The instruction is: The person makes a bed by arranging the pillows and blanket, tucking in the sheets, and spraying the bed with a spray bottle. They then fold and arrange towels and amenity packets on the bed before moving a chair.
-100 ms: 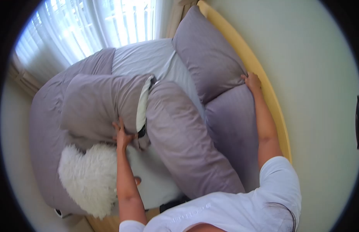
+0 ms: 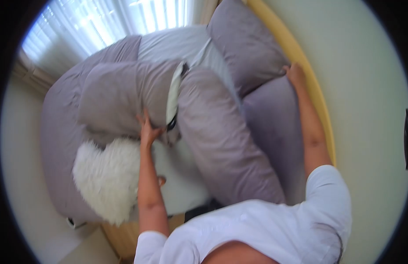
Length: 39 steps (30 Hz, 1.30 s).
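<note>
My left hand [image 2: 149,130], its fingers spread, rests against the lower edge of a mauve pillow [image 2: 120,94] with a white strip at its open end. Beneath that arm lies a fluffy white heart-shaped cushion [image 2: 108,180]. My right hand [image 2: 296,75] has its fingers closed at the corner of another mauve pillow [image 2: 250,46], which leans on the yellow headboard [image 2: 320,108]. A further mauve pillow [image 2: 274,127] sits beside my right forearm. Between my arms a long mauve pillow [image 2: 221,136] lies across the bed.
A pale grey sheet [image 2: 180,42] covers the mattress, and a mauve blanket [image 2: 59,145] drapes its far left end. Sheer curtains [image 2: 103,26] hang at the window behind. A plain wall [image 2: 366,132] stands right of the headboard. Wooden floor [image 2: 120,242] shows at the bottom.
The whole view has shifted, so the bed, pillows and both hands appear higher and slightly further right. Both hands keep about the same places on the pillows.
</note>
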{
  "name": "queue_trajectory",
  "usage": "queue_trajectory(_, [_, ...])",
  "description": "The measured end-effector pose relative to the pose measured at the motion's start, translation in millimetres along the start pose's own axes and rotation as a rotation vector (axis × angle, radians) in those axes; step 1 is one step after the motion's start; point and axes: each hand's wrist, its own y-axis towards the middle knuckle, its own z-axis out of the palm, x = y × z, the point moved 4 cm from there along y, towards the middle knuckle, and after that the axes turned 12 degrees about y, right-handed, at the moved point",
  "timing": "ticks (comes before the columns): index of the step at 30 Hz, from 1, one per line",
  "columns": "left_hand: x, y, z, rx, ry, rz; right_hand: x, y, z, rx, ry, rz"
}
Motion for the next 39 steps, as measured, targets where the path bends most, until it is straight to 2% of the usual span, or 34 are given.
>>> queue_trajectory(1, [0,-20,-23,0.013,-0.025,-0.024,26,-38,-5,-0.195,-0.109,-0.163])
queue_trajectory(3, [-2,-27,-59,-0.126,-0.046,-0.019,70,-103,0,-0.374,0.262,-0.498])
queue_trajectory(4, [-4,-39,-51,-0.124,-0.044,-0.023,86,-142,-4,-0.208,0.506,-0.476])
queue_trajectory(5, [-6,-53,-41,-0.067,-0.202,-0.044,109,-193,-9,-0.024,0.749,-0.442])
queue_trajectory(6, [-13,-65,-31,-0.015,-0.365,-0.053,127,-246,-19,0.179,0.880,-0.279])
queue_trajectory(8, [-59,-110,-17,0.175,-0.545,-0.058,144,-338,-10,0.271,0.783,-0.340])
queue_trajectory(9, [-85,-135,-12,0.268,-0.618,-0.058,153,-361,-8,0.272,0.782,-0.345])
queue_trajectory(11, [-118,-166,-1,0.357,-0.663,-0.057,152,-391,-6,0.184,0.357,-0.175])
queue_trajectory(13, [-133,-170,5,0.240,-0.466,0.083,109,-373,31,0.241,0.755,0.043])
queue_trajectory(14, [-133,-171,3,0.239,-0.465,0.092,89,-375,24,0.265,1.080,0.144])
queue_trajectory(15, [-131,-166,-5,0.204,-0.600,0.119,80,-373,14,0.280,1.410,0.234])
queue_trajectory(16, [-134,-154,-14,0.155,-0.745,0.155,75,-376,-8,0.247,1.467,0.268])
queue_trajectory(17, [-125,-140,-19,0.038,-0.687,0.220,63,-394,-27,0.219,1.518,0.310])
queue_trajectory(18, [-117,-126,-22,0.025,-0.692,0.232,46,-411,-34,0.133,1.619,0.174])
queue_trajectory(20, [-103,-101,-30,0.142,-0.799,0.077,13,-451,-47,-0.038,1.585,0.192])
queue_trajectory(21, [-108,-95,-44,0.130,-0.806,0.096,-5,-471,-54,-0.117,1.446,0.341])
queue_trajectory(23, [-116,-92,-64,0.278,-0.941,-0.237,-36,-504,-64,-0.062,1.660,0.524])
queue_trajectory(24, [-121,-85,-64,0.266,-0.953,-0.217,-54,-514,-62,-0.013,1.701,0.553])
queue_trajectory(26, [-133,-76,-55,0.337,-1.186,-0.117,-89,-534,-49,0.029,1.740,0.577])
queue_trajectory(28, [-155,-84,-69,0.433,-1.506,0.133,-103,-540,-22,0.007,2.169,0.370])
queue_trajectory(30, [-157,-120,-85,0.423,-1.616,0.279,-112,-535,8,-0.029,2.150,0.368])
queue_trajectory(34, [-135,-192,-128,0.206,-1.507,0.408,-107,-520,-4,-0.196,2.048,0.336])
queue_trajectory(39, [-125,-237,-191,-0.143,-1.312,0.562,-100,-553,-62,-0.504,1.968,0.126])
